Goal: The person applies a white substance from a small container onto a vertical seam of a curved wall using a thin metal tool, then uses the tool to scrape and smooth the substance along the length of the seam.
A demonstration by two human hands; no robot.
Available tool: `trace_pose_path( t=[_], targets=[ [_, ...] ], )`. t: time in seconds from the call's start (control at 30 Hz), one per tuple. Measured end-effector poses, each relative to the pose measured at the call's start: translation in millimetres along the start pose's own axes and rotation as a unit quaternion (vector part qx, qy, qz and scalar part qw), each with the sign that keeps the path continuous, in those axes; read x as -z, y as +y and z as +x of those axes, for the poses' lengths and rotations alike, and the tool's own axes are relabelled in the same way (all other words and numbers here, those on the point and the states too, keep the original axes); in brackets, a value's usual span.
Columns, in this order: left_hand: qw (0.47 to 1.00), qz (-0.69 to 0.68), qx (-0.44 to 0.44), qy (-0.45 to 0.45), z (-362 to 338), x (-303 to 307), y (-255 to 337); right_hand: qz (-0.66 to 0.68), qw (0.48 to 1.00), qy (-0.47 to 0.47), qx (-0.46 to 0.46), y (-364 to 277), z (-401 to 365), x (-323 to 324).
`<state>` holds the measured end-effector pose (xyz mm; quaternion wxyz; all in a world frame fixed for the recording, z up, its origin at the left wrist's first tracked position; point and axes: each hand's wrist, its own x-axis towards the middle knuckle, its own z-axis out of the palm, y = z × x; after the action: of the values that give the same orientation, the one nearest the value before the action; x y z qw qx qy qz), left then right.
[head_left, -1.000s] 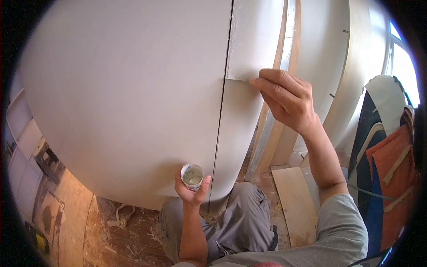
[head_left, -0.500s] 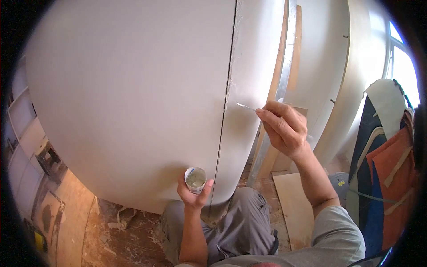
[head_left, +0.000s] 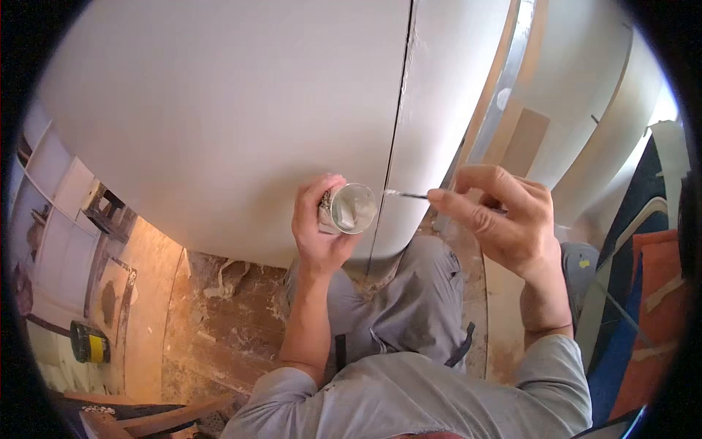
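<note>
My left hand [head_left: 316, 227] is wrapped round a small clear cup [head_left: 355, 208], tilted so its mouth faces me, with pale paste inside. To its right, my right hand [head_left: 504, 212] pinches a thin dark tool [head_left: 411, 194], whose tip carries whitish paste and points at the cup without touching it. Behind both hands stands a large smooth white panel [head_left: 241, 124] with a narrow dark gap [head_left: 397, 117] running down it. Rough filler shows along the upper part of the gap's right side.
A metal strip and wood boards [head_left: 525, 139] stand to the right, near red and blue sheets [head_left: 651, 293]. Debris lies on the wooden floor [head_left: 234, 322]. At the lower left are a black bucket with a yellow band [head_left: 89, 342] and wooden pieces.
The cup in my left hand has risen and tilted. My right hand has moved right and slightly down, bringing the tool's tip away from the gap and near the cup. The view has shifted.
</note>
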<state>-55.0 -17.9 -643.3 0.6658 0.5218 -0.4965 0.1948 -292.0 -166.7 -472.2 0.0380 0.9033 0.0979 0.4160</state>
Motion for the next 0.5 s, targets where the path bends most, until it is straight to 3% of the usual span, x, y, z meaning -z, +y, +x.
trace_pose_path(
  t=[0.17, 0.37, 0.5],
  targets=[
    [0.999, -0.013, 0.029, -0.034, -4.5, 1.1, 0.0, -0.048, 0.994, -0.078, 0.067, -10.2, 12.1, 0.2],
    [0.998, -0.031, 0.048, -0.035, -7.7, -4.1, 4.0, -0.019, 0.985, -0.158, 0.069, -12.6, 15.7, 2.4],
    [0.999, -0.028, 0.009, -0.038, -3.2, -7.2, 10.7, -0.034, 0.977, -0.191, 0.088, -10.2, 22.2, -11.0]
  ],
)
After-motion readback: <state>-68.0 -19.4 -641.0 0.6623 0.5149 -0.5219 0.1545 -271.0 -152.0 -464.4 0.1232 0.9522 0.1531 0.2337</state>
